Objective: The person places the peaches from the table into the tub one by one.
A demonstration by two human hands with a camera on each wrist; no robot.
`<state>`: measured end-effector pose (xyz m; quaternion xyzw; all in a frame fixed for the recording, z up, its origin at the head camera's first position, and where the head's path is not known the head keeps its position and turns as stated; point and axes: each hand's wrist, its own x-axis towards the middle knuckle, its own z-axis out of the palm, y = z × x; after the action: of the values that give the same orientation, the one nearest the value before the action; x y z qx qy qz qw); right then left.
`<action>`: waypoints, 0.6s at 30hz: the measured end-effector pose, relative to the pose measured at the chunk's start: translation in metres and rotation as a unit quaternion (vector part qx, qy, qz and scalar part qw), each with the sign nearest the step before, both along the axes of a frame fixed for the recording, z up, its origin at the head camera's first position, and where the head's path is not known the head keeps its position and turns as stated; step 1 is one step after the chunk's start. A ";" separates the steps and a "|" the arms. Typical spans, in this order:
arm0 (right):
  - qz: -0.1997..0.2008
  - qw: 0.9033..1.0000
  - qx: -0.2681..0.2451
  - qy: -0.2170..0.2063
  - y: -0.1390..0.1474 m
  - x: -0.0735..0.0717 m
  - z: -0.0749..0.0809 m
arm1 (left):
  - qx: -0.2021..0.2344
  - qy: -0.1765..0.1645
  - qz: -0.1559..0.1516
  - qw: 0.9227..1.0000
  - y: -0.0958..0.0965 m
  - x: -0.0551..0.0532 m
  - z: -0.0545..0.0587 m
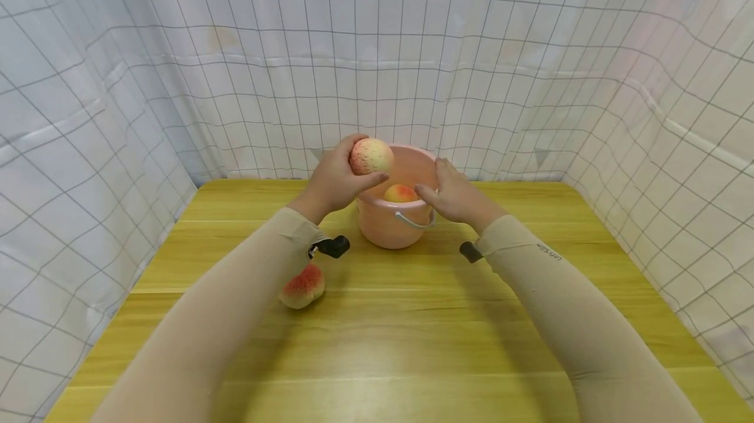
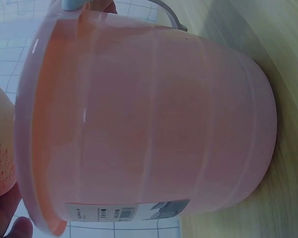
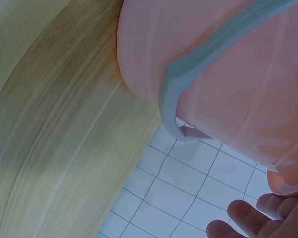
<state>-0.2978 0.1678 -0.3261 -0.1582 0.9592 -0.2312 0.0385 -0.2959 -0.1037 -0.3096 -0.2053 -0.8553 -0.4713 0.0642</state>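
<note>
My left hand (image 1: 337, 181) grips a cream and red-speckled peach (image 1: 372, 156) over the left side of a pink bucket (image 1: 389, 230). In the left wrist view this peach (image 2: 0, 144) shows beside the bucket's rim, with fingertips below it. My right hand (image 1: 456, 194) holds the bucket's right rim, its thumb reaching over the inside and the other fingers along the outside. A yellow-orange peach (image 1: 400, 193) lies inside the bucket. Another peach (image 1: 303, 287), red on top and cream below, sits on the table by the left forearm.
The wooden table (image 1: 400, 344) is bounded by white grid-patterned curtains (image 1: 400, 50) at the back and sides. The bucket's pale grey handle (image 3: 208, 54) hangs down its outer side. A printed label (image 2: 126, 210) is stuck on the bucket.
</note>
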 end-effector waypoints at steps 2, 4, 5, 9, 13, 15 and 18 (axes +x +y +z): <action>-0.002 1.000 0.001 -0.004 0.000 0.000 0.000 | 0.004 -0.002 0.000 1.000 0.002 -0.002 -0.002; -0.002 1.000 0.004 -0.006 0.000 0.000 0.000 | 0.007 -0.003 0.002 1.000 0.004 -0.003 -0.004; -0.001 1.000 0.005 -0.007 0.000 0.000 0.000 | 0.007 -0.004 0.003 1.000 0.005 -0.004 -0.004; 0.001 1.000 0.002 -0.003 0.000 0.000 0.000 | 0.008 -0.007 0.005 1.000 0.009 -0.004 -0.007; 0.000 1.000 -0.010 -0.003 -0.001 0.000 -0.001 | 0.003 -0.007 0.008 1.000 0.012 -0.005 -0.010; 0.001 1.000 -0.014 -0.002 -0.001 0.000 -0.001 | -0.003 -0.007 0.011 1.000 0.013 -0.006 -0.011; 0.000 1.000 -0.020 0.001 -0.001 0.000 -0.002 | -0.011 -0.006 0.012 1.000 0.014 -0.007 -0.014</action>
<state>-0.2979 0.1672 -0.3281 -0.1591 0.9544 -0.2504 0.0342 -0.3027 -0.0894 -0.3232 -0.1924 -0.8635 -0.4620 0.0622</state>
